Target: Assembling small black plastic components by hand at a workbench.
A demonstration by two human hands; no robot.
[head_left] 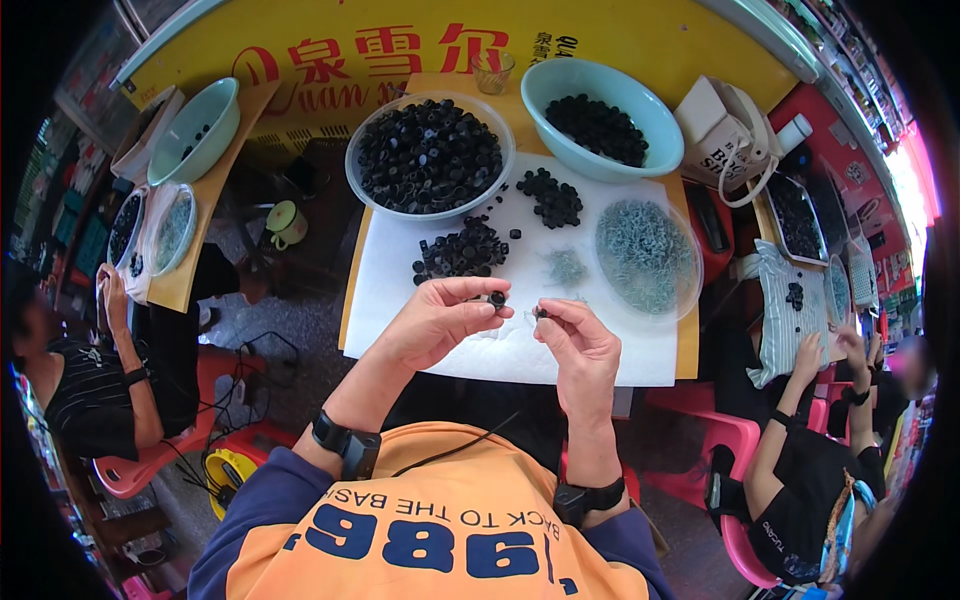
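Observation:
Over the near part of the white sheet point(400, 290), my left hand point(432, 322) pinches a small round black cap point(497, 299) between thumb and fingertips. A little to its right, my right hand point(583, 348) is closed on a small dark piece point(542, 313), mostly hidden by the fingers. A thin pale bit, perhaps a spring, shows between the hands. Beyond my left hand lies a loose heap of black caps point(462, 250), and farther right a cluster of black pieces point(550, 198). A small pile of thin, wiry pale pieces point(566, 268) lies past my right hand.
A clear basin point(351, 165) heaped with black caps and a pale green basin point(650, 160) stand at the back. A shallow clear tray point(694, 290) of wiry pieces is at right. Beyond are a glass point(493, 72) and a white bag point(712, 130). People work on both sides.

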